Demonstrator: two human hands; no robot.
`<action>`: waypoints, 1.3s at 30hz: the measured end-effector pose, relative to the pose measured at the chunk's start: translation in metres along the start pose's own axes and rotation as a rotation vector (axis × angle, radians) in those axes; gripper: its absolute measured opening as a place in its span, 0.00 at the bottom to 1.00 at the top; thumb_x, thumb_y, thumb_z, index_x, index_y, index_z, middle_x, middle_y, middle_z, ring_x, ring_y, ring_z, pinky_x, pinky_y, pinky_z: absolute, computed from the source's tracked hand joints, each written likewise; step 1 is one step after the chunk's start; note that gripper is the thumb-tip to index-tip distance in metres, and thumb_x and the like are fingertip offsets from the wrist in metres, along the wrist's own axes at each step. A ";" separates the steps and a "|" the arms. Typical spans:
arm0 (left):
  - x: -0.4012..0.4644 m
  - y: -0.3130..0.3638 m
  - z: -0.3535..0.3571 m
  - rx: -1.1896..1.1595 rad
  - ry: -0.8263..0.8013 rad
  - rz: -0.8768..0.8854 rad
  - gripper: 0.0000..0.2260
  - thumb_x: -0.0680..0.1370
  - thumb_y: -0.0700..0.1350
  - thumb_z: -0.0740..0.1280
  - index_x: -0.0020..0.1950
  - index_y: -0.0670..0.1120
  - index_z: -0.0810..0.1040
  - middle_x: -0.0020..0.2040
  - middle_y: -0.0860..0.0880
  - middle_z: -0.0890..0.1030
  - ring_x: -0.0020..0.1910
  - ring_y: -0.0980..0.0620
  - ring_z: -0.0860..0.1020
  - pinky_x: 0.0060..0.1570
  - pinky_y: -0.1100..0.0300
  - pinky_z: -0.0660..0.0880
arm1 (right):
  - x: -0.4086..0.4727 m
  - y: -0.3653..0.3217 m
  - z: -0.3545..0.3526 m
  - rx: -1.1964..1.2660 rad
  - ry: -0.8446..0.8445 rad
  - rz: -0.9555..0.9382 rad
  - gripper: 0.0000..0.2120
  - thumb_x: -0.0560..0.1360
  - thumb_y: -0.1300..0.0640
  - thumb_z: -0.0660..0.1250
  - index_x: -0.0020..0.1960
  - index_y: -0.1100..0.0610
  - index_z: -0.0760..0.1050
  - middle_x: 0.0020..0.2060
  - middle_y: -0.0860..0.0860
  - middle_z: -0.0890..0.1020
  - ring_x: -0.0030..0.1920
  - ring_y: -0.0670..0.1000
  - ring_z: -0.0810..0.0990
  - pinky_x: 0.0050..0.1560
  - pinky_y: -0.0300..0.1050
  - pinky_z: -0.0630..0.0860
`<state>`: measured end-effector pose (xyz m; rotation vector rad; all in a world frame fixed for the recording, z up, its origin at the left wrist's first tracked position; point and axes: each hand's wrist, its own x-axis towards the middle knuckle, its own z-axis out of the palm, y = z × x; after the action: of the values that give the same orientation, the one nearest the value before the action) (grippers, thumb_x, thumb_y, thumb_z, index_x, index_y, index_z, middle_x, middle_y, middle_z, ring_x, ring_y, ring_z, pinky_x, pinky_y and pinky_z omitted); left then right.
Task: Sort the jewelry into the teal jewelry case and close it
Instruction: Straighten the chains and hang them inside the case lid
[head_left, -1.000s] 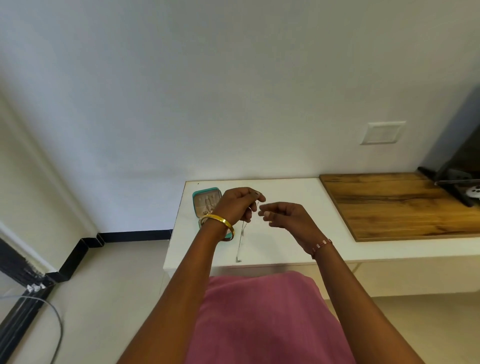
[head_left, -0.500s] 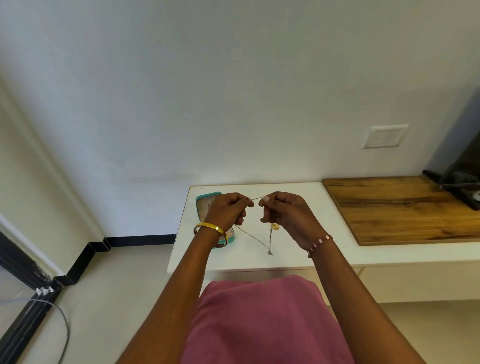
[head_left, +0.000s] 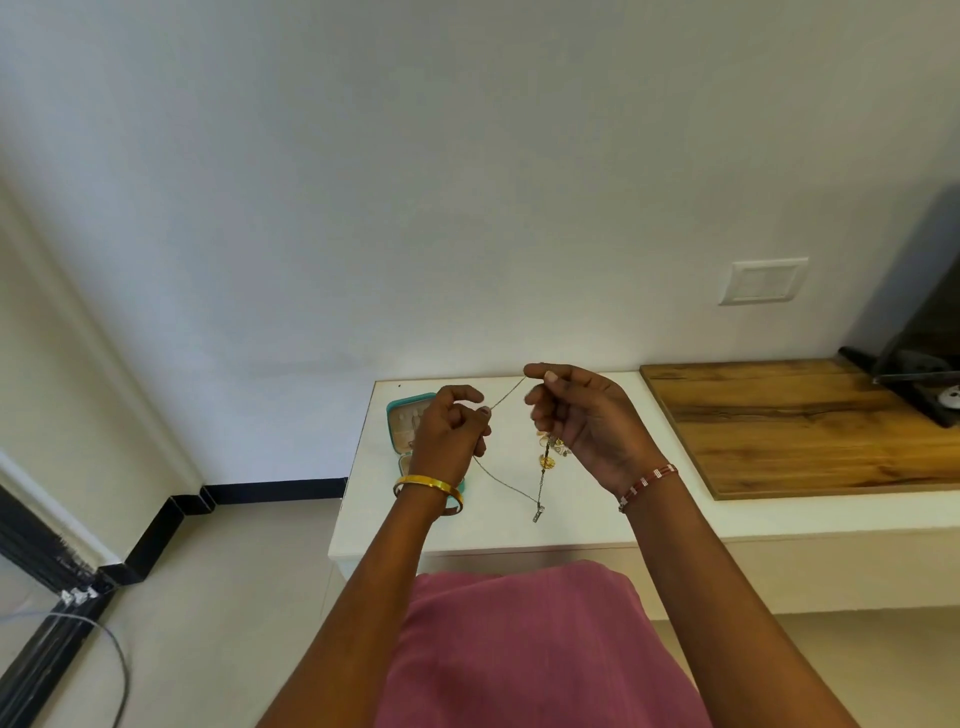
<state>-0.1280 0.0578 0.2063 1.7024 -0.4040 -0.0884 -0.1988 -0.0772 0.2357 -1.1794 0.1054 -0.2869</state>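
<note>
Both hands are raised above the white worktop (head_left: 675, 525), each with its grip pinched together on a thin chain necklace (head_left: 506, 397). The left hand (head_left: 452, 434) pinches the chain between thumb and curled fingers, and the right hand (head_left: 582, 415) pinches it at its fingertips a little higher, so a short stretch of chain runs taut between them. From the left hand the chain sags down to a small bar pendant (head_left: 537, 514) hanging low between the wrists; from the right hand a second strand drops to the same pendant, with a small cluster of gold charms (head_left: 550, 452) just beside the right palm. The teal jewelry case (head_left: 410, 410) lies open on the worktop just behind the left hand, partly hidden by it, its pale lining showing. A gold bangle (head_left: 428, 488) circles the left wrist and a red-and-white beaded bracelet (head_left: 647, 483) the right. To the right of the case, well apart, a wooden board (head_left: 805, 421) lies on the worktop.
</note>
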 end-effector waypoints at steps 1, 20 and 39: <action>-0.002 0.000 0.000 -0.022 0.000 0.009 0.04 0.76 0.37 0.61 0.47 0.45 0.72 0.30 0.49 0.75 0.22 0.61 0.72 0.28 0.72 0.71 | 0.000 0.000 0.001 0.020 -0.017 -0.003 0.10 0.77 0.64 0.58 0.50 0.61 0.78 0.35 0.53 0.83 0.33 0.49 0.80 0.36 0.38 0.77; -0.014 0.003 0.015 0.119 -0.184 0.167 0.08 0.77 0.41 0.62 0.39 0.45 0.78 0.34 0.54 0.78 0.32 0.67 0.75 0.33 0.77 0.69 | 0.004 -0.006 0.012 -0.349 -0.027 -0.091 0.18 0.78 0.62 0.59 0.67 0.52 0.68 0.65 0.52 0.74 0.66 0.49 0.71 0.64 0.44 0.70; -0.010 0.009 -0.001 -0.281 -0.221 -0.149 0.12 0.78 0.40 0.60 0.37 0.47 0.80 0.26 0.53 0.80 0.22 0.58 0.70 0.29 0.66 0.69 | -0.010 0.016 -0.002 -0.653 -0.136 0.090 0.15 0.76 0.68 0.62 0.61 0.60 0.74 0.45 0.47 0.81 0.39 0.31 0.78 0.39 0.24 0.70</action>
<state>-0.1391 0.0608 0.2139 1.4465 -0.4068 -0.4260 -0.2059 -0.0704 0.2194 -1.8324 0.1385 -0.0880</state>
